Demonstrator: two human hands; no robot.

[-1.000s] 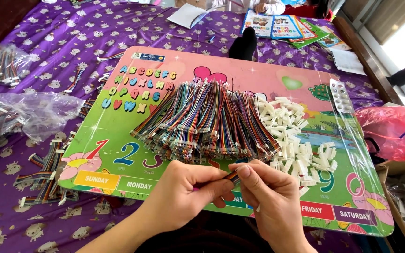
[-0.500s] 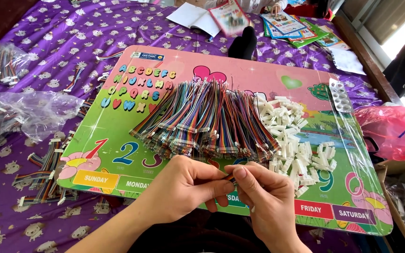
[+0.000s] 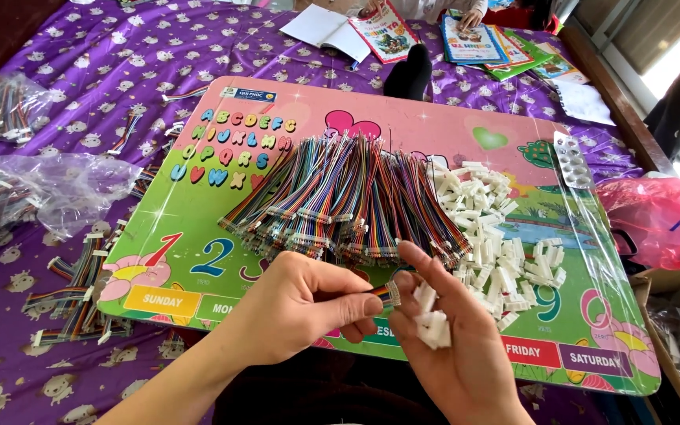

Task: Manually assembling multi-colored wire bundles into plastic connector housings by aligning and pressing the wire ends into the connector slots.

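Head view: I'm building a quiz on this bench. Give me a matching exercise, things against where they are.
Things:
1. ribbon cable pile
2. loose white connectors
3. white housings
4. clear plastic bag

Places:
A. in the right hand
B. board centre
C. purple cloth, left of board
D. board's right part

Pairs: 1-B, 2-D, 3-A, 4-C

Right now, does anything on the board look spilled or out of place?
Nothing looks spilled. The wires lie fanned in one bundle and the white connectors in a loose heap on the board. Only a blister strip seems unrelated.
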